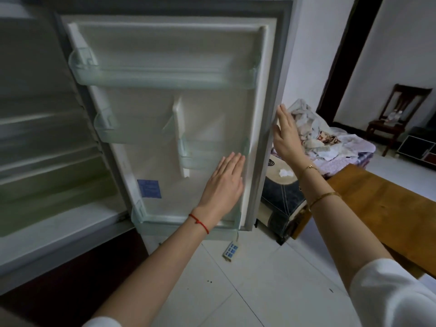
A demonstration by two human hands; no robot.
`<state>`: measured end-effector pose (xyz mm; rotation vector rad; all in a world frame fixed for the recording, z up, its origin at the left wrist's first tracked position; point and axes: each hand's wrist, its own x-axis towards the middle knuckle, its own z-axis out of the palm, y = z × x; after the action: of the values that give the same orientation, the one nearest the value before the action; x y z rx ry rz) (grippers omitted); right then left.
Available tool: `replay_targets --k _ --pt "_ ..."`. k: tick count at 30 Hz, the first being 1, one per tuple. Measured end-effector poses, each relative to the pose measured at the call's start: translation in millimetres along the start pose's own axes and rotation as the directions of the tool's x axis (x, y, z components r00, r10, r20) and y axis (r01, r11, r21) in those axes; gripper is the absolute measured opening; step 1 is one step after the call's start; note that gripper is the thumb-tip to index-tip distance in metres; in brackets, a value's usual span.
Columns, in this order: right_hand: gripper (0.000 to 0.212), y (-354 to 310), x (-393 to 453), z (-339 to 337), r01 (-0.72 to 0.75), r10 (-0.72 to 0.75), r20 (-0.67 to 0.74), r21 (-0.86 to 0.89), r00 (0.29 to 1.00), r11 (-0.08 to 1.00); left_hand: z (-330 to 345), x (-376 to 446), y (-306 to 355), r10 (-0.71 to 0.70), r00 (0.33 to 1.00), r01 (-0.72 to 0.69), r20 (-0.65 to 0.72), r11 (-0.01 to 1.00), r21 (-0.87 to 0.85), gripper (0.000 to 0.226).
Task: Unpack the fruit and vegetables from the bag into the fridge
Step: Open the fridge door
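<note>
The fridge door (146, 128) stands wide open in front of me, its clear door shelves (165, 76) bare. The fridge interior (47, 161) with several glass shelves shows blurred at the left. My left hand (224, 182) lies flat with straight fingers against the lower inner face of the door. My right hand (285, 135) is held flat with straight fingers at the door's outer edge (266, 147). Neither hand holds anything. No bag, fruit or vegetables are in view.
A wooden table (377, 208) juts in at the right. Behind the door is a bed (330, 147) with crumpled cloths and a dark patterned cover (280, 199). A wooden chair (398, 114) stands far right. A small power strip (231, 250) lies on the white tiled floor.
</note>
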<state>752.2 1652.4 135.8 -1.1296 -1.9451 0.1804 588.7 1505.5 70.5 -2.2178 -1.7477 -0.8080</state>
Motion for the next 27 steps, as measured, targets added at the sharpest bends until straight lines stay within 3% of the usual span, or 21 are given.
replay_targets --k 6,16,27 --pt "0.052 0.7 -12.7 1.0 -0.018 0.019 -0.021 0.072 1.000 0.997 0.0 -3.4 1.2 -0.073 0.997 0.073 0.002 0.997 0.030 0.055" --pt "0.055 -30.3 -75.7 4.4 0.128 -0.129 0.017 0.055 0.991 0.990 -33.8 -51.9 -17.0 -0.286 0.955 0.287 -0.077 0.958 0.004 0.054" --pt "0.057 -102.3 -157.8 57.6 0.232 -0.299 0.257 0.260 0.919 0.937 -92.8 -190.2 -39.4 -0.554 0.822 0.566 -0.132 0.819 0.090 0.053"
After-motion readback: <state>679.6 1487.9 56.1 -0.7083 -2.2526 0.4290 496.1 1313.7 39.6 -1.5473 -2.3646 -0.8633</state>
